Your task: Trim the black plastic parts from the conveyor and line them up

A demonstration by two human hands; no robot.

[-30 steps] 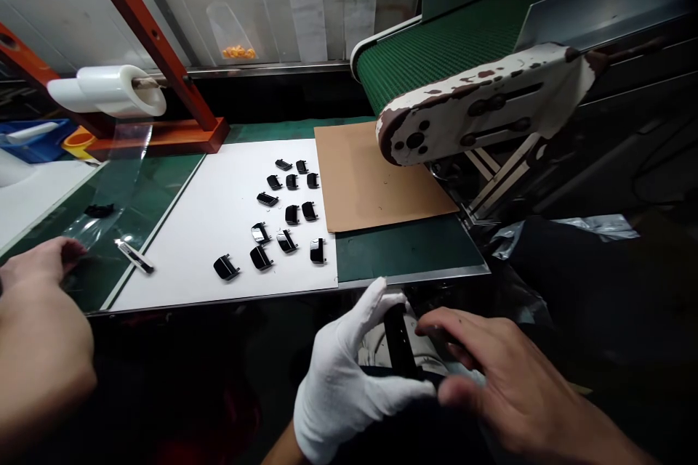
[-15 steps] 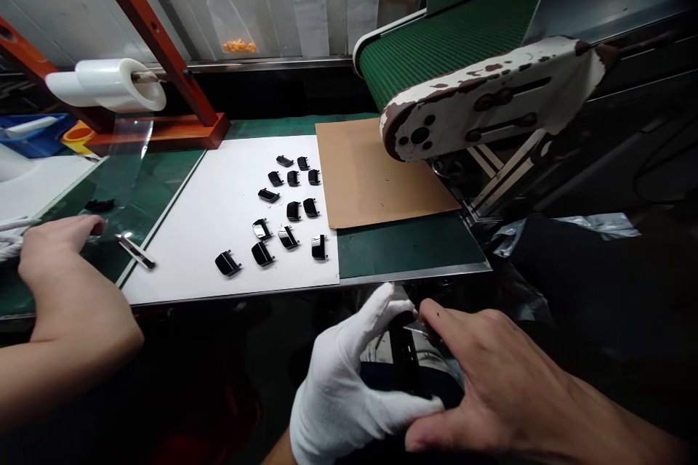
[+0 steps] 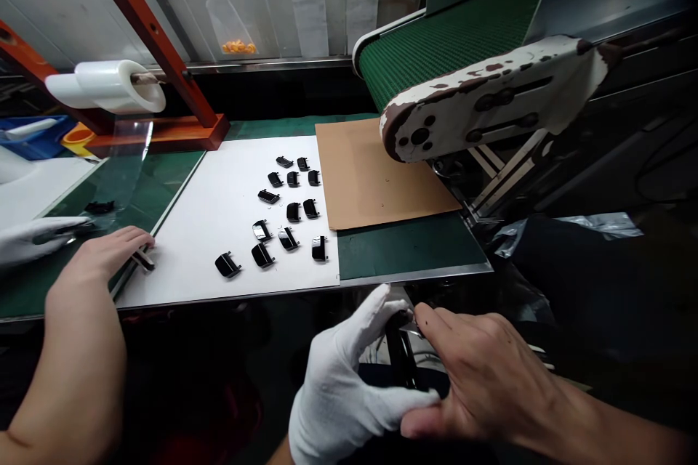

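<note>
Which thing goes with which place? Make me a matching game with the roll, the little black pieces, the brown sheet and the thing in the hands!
Things:
1. film roll
2. small black parts
3. cardboard sheet
4. long black part

Places:
A. lying on the white sheet
B. between the gloved left hand and the bare right hand
C. hanging on the orange stand
D. partly under the end of the conveyor

Pairs: 1-C, 2-A, 3-D, 4-B
</note>
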